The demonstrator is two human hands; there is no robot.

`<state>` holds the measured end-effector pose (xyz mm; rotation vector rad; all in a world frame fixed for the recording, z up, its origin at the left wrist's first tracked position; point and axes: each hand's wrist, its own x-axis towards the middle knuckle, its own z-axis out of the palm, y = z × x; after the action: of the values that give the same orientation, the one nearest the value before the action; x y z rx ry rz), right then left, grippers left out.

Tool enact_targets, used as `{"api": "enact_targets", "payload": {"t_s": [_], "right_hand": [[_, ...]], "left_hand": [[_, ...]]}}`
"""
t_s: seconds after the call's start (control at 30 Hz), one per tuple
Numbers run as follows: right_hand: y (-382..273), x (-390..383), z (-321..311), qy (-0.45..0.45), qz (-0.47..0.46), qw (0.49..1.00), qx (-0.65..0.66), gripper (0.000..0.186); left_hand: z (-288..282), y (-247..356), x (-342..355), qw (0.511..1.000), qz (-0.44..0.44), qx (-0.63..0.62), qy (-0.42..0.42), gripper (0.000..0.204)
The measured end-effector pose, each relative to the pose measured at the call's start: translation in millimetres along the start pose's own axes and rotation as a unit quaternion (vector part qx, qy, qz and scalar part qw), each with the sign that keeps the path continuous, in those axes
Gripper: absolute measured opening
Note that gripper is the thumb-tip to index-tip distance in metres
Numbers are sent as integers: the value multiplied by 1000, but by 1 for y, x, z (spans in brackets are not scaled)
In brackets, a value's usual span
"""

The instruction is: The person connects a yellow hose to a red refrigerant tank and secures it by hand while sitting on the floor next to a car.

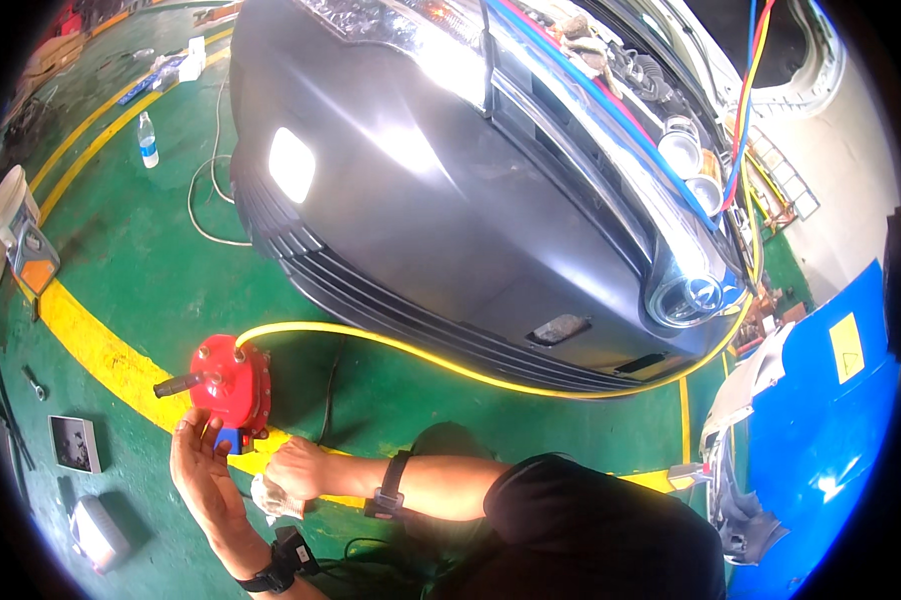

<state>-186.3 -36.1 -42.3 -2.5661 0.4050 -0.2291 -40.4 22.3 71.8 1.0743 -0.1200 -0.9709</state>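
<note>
A red round machine [233, 385] with a dark side handle stands on the green floor in front of me. Its yellow hose [451, 368] runs off to the right. My left hand [203, 468] is raised at the machine's near side, palm turned up, fingers bent and apart. Those fingertips are close to a small blue part [230, 440] low on the machine; whether they touch it I cannot tell. Just to the right, my right hand [301, 468] is closed, with a crumpled off-white rag [276, 498] bunched below its fingers. The fingertips are partly hidden.
A dark car bumper [401, 220] with headlights fills the far middle. On the left are a bucket [13, 200], a grey bottle [37, 258], a small box [75, 444] and a white container [98, 533]. A water bottle [148, 140] stands farther off; a blue panel [821, 420] is at right.
</note>
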Motion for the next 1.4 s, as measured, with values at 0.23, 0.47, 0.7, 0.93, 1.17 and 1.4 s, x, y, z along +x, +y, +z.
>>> {"api": "enact_targets", "payload": {"t_s": [0.23, 0.47, 0.7, 0.93, 1.17, 1.4], "right_hand": [[-3, -2, -10, 2, -28, 1000, -7, 15], [-2, -2, -11, -39, -4, 999, -34, 16], [1, -11, -20, 133, -79, 987, 35, 20], [-14, 2, -38, -18, -16, 999, 27, 10], [-15, -1, -39, -43, 14, 999, 10, 12], [-13, -3, -41, -32, 8, 999, 5, 12]], "left_hand": [[-1, 1, -1, 1000, -2, -4, -3, 33], [-2, -1, -1, 1000, -1, -14, -13, 32], [-2, -8, -3, 996, 47, 53, -48, 33], [8, 11, -8, 1000, 1, -3, 22, 29], [7, 5, -9, 1000, 9, -2, 23, 28], [15, 7, -12, 1000, 7, -5, 23, 28]]}}
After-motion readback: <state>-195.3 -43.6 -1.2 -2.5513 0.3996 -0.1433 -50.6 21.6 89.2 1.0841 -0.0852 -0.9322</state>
